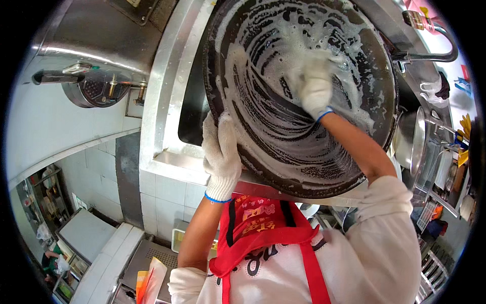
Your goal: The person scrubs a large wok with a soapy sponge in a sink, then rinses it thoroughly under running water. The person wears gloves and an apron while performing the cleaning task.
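Observation:
A large, dark, round wok [376, 95] is propped up at a tilt over a stainless steel sink [152, 114], its inside facing me. White soap suds [281, 41] coat much of its inner surface in curved streaks. My left hand [221, 150], in a white knit glove with a blue cuff edge, grips the wok's rim at the lower left. My right hand [314, 85], gloved the same way, is inside the wok against the sudsy surface. Motion blur and foam cover its fingers, so whether it holds anything cannot be made out.
A curved metal faucet [436, 57] rises beyond the wok's right rim. Stacked metal basins [417, 140] stand at the right. To the left, a black-handled pan [91, 93] sits by brass valves [112, 85]. My red apron [262, 218] is against the sink's front edge.

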